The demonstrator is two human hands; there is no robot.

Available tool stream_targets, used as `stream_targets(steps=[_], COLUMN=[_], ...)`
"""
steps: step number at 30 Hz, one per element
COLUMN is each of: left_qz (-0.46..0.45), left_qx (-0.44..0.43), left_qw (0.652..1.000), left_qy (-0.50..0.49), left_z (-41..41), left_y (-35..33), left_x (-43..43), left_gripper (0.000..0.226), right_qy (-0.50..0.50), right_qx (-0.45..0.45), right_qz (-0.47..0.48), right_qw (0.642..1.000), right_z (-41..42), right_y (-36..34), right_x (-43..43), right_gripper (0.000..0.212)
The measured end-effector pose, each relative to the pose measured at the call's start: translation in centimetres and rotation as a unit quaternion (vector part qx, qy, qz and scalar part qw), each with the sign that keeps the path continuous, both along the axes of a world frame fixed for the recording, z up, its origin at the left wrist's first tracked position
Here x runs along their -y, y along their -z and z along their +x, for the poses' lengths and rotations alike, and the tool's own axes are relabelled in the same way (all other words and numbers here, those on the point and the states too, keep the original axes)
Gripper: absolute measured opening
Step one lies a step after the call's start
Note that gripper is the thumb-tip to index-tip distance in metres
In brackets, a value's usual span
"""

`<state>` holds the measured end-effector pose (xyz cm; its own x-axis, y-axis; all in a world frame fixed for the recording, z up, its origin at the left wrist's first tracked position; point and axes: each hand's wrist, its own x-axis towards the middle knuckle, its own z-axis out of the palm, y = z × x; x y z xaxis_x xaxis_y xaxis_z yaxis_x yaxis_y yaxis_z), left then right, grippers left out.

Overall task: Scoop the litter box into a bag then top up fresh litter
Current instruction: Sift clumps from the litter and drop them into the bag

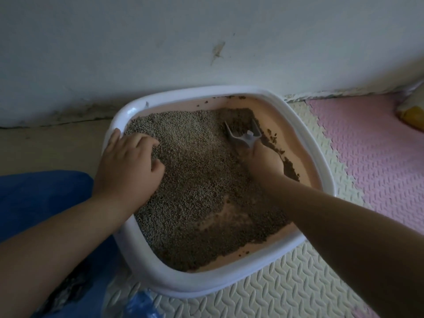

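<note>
A litter box with a white rim (320,157) and a pink inside stands on the floor against the wall. Grey-brown litter (202,184) covers most of its bottom, with darker soiled clumps (238,118) along the far right side. My right hand (263,160) grips the handle of a grey scoop (241,136), whose mouth points into the dark clumps at the far right. My left hand (128,166) lies over the left rim with its fingers curled down into the litter. A blue plastic bag (140,304) shows at the bottom edge.
A white stained wall (183,42) runs right behind the box. Cream foam mats (286,283) and a pink foam mat (378,145) cover the floor to the right. A yellow and white sack (413,111) sits at the far right edge. Blue cloth (41,198) lies left.
</note>
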<state>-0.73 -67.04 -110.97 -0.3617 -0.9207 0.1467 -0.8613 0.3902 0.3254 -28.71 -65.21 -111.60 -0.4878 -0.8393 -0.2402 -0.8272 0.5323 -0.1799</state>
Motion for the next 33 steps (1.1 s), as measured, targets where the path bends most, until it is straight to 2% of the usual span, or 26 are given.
stream_targets(steps=[5,11,17,24,29,33], left_qz=[-0.002,-0.002,-0.008,-0.017,-0.019,-0.016], left_qx=[0.001,-0.019,-0.034,-0.018,-0.007,-0.014], left_qw=[1.000,1.000,0.999,1.000,1.000,1.000], left_qy=[0.001,0.002,-0.005,-0.002,-0.001,-0.004], left_z=[0.0,0.1,0.1,0.1,0.0,0.1], left_y=[-0.2,-0.3,-0.7,-0.5,-0.3,-0.3], left_x=[0.0,-0.1,-0.3,0.0,0.2,0.1], left_gripper=[0.031,0.030,0.028,0.026,0.027,0.027], right_qy=[-0.010,-0.092,-0.177,-0.180,-0.208,-0.210], right_qx=[0.000,-0.012,-0.003,0.069,0.068,0.075], right_qz=[-0.048,-0.034,-0.067,-0.111,-0.132,-0.137], right_qw=[0.999,0.995,0.982,0.975,0.967,0.965], right_z=[-0.3,-1.0,-2.0,-3.2,-2.7,-2.8], right_y=[1.9,0.1,-3.8,-5.3,-6.1,-6.3], right_x=[-1.0,-3.0,-7.1,-11.7,-12.7,-12.7], right_gripper=[0.021,0.037,0.051,0.053,0.059,0.053])
